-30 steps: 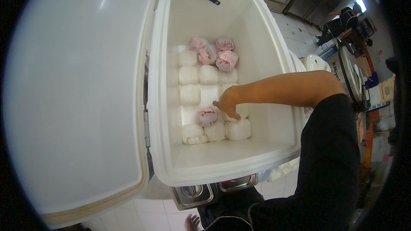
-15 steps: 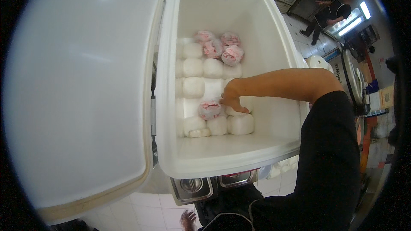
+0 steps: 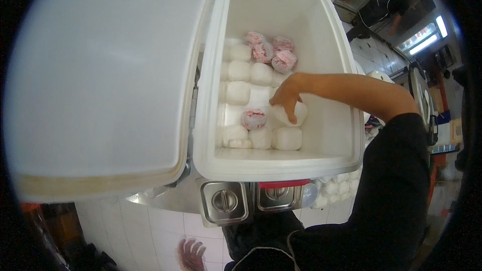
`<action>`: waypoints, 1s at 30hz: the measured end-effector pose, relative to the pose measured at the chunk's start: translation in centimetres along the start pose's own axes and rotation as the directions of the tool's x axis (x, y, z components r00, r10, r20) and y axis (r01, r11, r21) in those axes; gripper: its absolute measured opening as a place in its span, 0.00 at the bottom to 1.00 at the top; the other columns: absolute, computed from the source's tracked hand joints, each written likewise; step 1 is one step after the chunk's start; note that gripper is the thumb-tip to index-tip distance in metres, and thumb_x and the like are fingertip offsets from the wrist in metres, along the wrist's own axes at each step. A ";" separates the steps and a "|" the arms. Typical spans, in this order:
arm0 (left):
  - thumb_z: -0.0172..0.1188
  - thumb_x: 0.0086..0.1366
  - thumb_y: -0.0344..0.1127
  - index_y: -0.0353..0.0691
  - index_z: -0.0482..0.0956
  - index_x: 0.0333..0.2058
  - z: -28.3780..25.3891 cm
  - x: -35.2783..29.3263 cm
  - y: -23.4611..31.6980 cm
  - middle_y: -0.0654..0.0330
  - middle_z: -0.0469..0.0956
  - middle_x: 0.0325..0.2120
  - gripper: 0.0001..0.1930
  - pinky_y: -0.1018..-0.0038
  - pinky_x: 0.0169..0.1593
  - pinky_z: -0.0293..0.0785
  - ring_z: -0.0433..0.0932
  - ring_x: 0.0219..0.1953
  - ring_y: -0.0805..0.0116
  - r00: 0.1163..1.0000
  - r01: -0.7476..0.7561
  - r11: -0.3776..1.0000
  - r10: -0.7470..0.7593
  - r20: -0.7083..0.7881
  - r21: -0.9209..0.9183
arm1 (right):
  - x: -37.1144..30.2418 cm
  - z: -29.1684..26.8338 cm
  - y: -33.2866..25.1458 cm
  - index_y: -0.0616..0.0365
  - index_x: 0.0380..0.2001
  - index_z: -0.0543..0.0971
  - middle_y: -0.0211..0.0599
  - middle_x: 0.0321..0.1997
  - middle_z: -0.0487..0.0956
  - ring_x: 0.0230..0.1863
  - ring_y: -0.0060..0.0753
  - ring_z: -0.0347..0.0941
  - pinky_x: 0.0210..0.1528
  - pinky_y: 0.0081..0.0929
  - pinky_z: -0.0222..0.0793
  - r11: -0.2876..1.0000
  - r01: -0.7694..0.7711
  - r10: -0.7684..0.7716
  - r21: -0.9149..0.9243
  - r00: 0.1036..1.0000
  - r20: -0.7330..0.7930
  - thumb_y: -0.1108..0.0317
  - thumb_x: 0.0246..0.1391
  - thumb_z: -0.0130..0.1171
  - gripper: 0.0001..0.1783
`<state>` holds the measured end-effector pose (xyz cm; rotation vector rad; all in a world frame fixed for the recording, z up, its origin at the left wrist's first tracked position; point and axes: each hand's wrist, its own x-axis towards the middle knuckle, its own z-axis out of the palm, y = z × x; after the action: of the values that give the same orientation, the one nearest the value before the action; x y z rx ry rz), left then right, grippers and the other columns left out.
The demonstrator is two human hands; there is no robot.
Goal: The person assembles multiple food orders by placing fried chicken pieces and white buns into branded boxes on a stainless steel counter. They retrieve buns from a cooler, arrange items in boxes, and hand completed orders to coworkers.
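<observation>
One large white box (image 3: 281, 165) stands with its single lid (image 3: 110, 85) swung back on the left. The right hand (image 3: 289, 93) reaches down inside it, fingers (image 3: 292, 114) spread wide and curved over one white block (image 3: 302, 113), touching it; whether they grip it firmly, I cannot tell. This block sits toward the near right of the box floor.

Counting the others, at least eight more white blocks (image 3: 237, 93) show: three in the nearest row, five farther back, one of them partly hidden by bundles and arm. One small flat white piece (image 3: 240, 143) lies against the nearest row. There are five pink-and-white wrapped bundles (image 3: 284, 61): four clustered at the back and one just left of the right hand.

The left hand (image 3: 191, 255), blurred, is low over the tiled floor, its fingers spread apart. Two lidded steel containers (image 3: 224, 201) stand side by side below the box. One other person (image 3: 379, 10) is at upper right.
</observation>
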<state>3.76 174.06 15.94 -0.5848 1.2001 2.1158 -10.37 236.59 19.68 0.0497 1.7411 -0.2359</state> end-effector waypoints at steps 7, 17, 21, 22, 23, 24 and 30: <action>0.59 0.61 0.63 0.41 0.58 0.65 13.6 1.2 2.8 0.44 0.70 0.55 0.42 0.51 0.47 0.79 0.73 0.53 0.45 0.918 -0.328 0.944 0.329 0.221 -0.042 | -16.2 1.7 -0.8 0.69 0.65 0.56 0.57 0.60 0.69 0.55 0.48 0.73 0.55 0.36 0.73 0.812 0.423 0.043 0.402 0.643 -0.764 0.45 0.38 0.73 0.59; 0.46 0.64 0.70 0.44 0.41 0.71 26.7 -1.7 0.4 0.43 0.55 0.66 0.49 0.49 0.65 0.61 0.59 0.66 0.43 0.722 -0.591 0.805 0.559 0.408 -0.055 | -18.8 17.5 -23.7 0.76 0.64 0.49 0.68 0.58 0.66 0.63 0.61 0.64 0.65 0.42 0.60 0.137 0.952 -0.026 0.274 0.280 -0.960 0.38 0.46 0.68 0.62; 0.47 0.63 0.72 0.43 0.42 0.70 24.4 -1.7 -0.6 0.42 0.54 0.66 0.50 0.48 0.66 0.59 0.60 0.65 0.44 0.832 -0.504 0.860 0.507 0.227 -0.075 | -16.6 17.5 -27.4 0.72 0.62 0.56 0.64 0.54 0.68 0.55 0.60 0.69 0.58 0.43 0.66 0.560 0.828 0.026 0.034 0.024 -0.999 0.46 0.53 0.63 0.48; 0.49 0.62 0.72 0.43 0.42 0.70 23.8 -1.6 -0.6 0.42 0.54 0.65 0.51 0.48 0.66 0.59 0.60 0.65 0.45 0.855 -0.485 0.871 0.490 0.168 -0.076 | -17.0 17.3 -27.2 0.69 0.61 0.60 0.62 0.56 0.68 0.54 0.57 0.70 0.56 0.42 0.68 0.641 0.767 -0.023 -0.021 -0.007 -1.000 0.48 0.55 0.63 0.43; 0.51 0.61 0.72 0.42 0.41 0.70 23.1 -1.4 -0.7 0.42 0.54 0.65 0.52 0.47 0.66 0.60 0.61 0.65 0.45 0.875 -0.462 0.882 0.471 0.111 -0.095 | -17.8 16.9 -26.9 0.66 0.60 0.64 0.60 0.57 0.67 0.54 0.54 0.71 0.55 0.40 0.70 0.734 0.679 -0.098 -0.040 0.047 -0.994 0.50 0.56 0.62 0.38; 0.52 0.62 0.71 0.42 0.45 0.69 22.6 -0.9 -0.8 0.42 0.56 0.64 0.50 0.47 0.64 0.62 0.62 0.63 0.44 0.875 -0.443 0.875 0.469 0.119 -0.194 | -18.6 16.3 -25.9 0.64 0.58 0.68 0.57 0.55 0.70 0.51 0.51 0.73 0.51 0.39 0.71 0.723 0.683 -0.190 -0.100 0.058 -0.980 0.50 0.58 0.60 0.34; 0.55 0.63 0.66 0.42 0.59 0.65 18.4 3.1 -0.2 0.42 0.61 0.61 0.42 0.49 0.57 0.69 0.67 0.58 0.42 0.889 0.187 0.707 0.173 0.423 -0.682 | -15.9 5.1 -5.6 0.61 0.38 0.80 0.52 0.33 0.82 0.41 0.49 0.80 0.39 0.43 0.75 0.904 0.406 -0.162 -0.137 0.027 -0.986 0.57 0.53 0.57 0.18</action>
<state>0.42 191.09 22.85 -0.3487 0.0649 2.4938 -3.40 231.69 35.11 -0.0322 3.1883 -0.8466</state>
